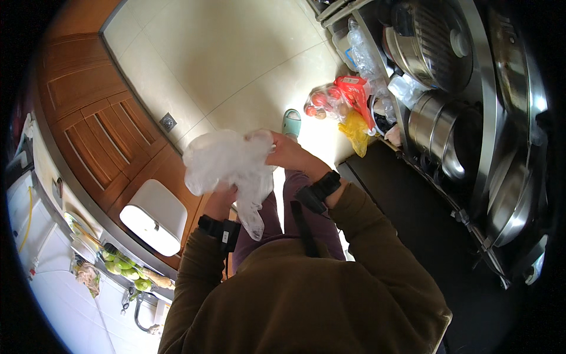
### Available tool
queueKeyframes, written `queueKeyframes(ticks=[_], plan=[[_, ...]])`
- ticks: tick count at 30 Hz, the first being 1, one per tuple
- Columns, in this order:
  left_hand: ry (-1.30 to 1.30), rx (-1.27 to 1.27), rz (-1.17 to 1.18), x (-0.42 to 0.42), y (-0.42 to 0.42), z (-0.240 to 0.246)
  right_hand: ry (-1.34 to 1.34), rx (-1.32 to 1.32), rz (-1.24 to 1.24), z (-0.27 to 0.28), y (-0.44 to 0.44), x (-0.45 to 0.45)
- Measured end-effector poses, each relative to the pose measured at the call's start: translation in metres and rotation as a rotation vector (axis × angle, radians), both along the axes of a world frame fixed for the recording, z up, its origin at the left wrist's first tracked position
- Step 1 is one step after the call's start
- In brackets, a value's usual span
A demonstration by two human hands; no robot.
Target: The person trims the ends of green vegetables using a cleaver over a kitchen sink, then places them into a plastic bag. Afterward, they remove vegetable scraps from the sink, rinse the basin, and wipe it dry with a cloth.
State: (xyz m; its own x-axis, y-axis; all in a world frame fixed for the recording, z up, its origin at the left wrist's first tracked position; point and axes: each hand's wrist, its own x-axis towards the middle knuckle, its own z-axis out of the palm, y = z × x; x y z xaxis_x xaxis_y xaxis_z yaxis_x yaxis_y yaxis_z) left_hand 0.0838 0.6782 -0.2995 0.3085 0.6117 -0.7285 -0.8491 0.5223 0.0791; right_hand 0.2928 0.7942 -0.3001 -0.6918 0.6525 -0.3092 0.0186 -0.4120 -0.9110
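Note:
A crumpled, translucent white plastic bag [225, 161] is held in front of my body, above my legs. My right hand [289, 152] grips the bag's upper right edge, thumb and fingers pinched into the film. From below, my left hand [224, 194] reaches up to the bag. Its fingers are covered by the plastic, so their exact hold is hidden. One loose, wrinkled end of the bag [252, 217] hangs down between my forearms. Whether anything is inside the bag cannot be made out.
A white lidded bin [154, 217] hangs on the wooden cabinet doors [106, 141] at left. On the counter lie several green fruits or vegetables [126, 265]. To the right, a metal rack [482, 101] holds steel pots [442, 128]. Red and yellow bags [356, 137] lie on the floor beside it.

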Motion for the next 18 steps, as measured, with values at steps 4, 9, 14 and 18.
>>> queueKeyframes(ticks=[4,9,14,18], plan=[[0.675,0.137,-0.384,-0.009,0.011,-0.005,-0.143,-0.031,-0.366,-0.024,0.045,0.049],[0.502,-0.350,-0.068,-0.018,0.053,0.003,-0.097,-0.773,-0.941,-0.047,0.095,0.137],[0.519,-0.357,0.093,-0.021,0.081,0.023,-0.067,-0.748,-0.985,-0.053,0.124,0.159],[0.470,-0.206,0.097,-0.017,0.095,0.025,-0.257,-0.770,-0.692,-0.056,0.132,0.130]])
